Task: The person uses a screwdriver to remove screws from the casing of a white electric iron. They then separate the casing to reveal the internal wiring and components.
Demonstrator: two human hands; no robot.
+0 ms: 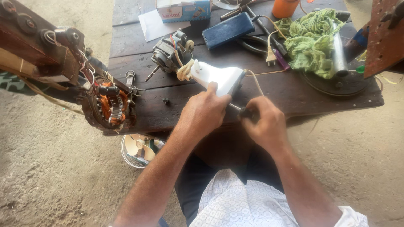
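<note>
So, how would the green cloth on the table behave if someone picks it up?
The green cloth is crumpled into soft folds, so it probably hangs floppy and feels light. The metal tube resting on it might roll off when it is lifted.

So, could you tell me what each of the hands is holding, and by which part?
The left hand presses on the white housing at its near end. The right hand grips a screwdriver by its dark handle.

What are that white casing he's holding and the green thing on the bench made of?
The white casing under the left hand looks like glossy moulded plastic: smooth with bright highlights. The green thing seems a soft cloth, crumpled into folds.
</note>
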